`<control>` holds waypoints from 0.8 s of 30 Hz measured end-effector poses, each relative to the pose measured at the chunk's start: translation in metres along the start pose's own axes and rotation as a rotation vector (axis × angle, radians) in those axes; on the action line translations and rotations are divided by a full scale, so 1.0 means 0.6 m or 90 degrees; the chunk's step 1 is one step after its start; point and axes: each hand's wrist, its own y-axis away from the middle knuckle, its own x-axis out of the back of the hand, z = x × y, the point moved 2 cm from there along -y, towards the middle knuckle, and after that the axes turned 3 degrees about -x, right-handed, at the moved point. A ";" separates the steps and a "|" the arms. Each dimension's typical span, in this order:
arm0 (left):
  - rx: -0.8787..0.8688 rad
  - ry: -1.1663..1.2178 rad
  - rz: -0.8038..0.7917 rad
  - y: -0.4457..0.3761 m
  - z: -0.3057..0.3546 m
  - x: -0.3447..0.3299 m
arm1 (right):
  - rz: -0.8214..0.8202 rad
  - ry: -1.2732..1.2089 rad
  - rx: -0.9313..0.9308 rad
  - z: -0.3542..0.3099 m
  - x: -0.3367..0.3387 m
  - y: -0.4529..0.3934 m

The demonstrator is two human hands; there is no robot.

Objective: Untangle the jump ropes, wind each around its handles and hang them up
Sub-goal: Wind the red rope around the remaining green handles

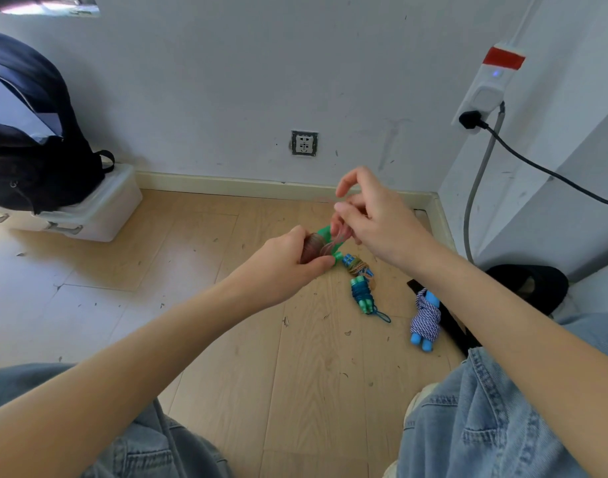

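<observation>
Hands (288,263) (374,222) grip green-handled rope (325,244); no readable writing.

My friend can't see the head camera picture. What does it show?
Two hands wind a pinkish cord onto green handles: left hand grips the bundle, right hand pinches the cord. Three wound jump ropes lie on the wooden floor.

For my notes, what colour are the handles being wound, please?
Green handles, head view.
</observation>
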 end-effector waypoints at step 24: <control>-0.007 0.121 0.098 0.003 -0.003 0.017 | 0.083 -0.011 -0.059 0.008 0.018 0.003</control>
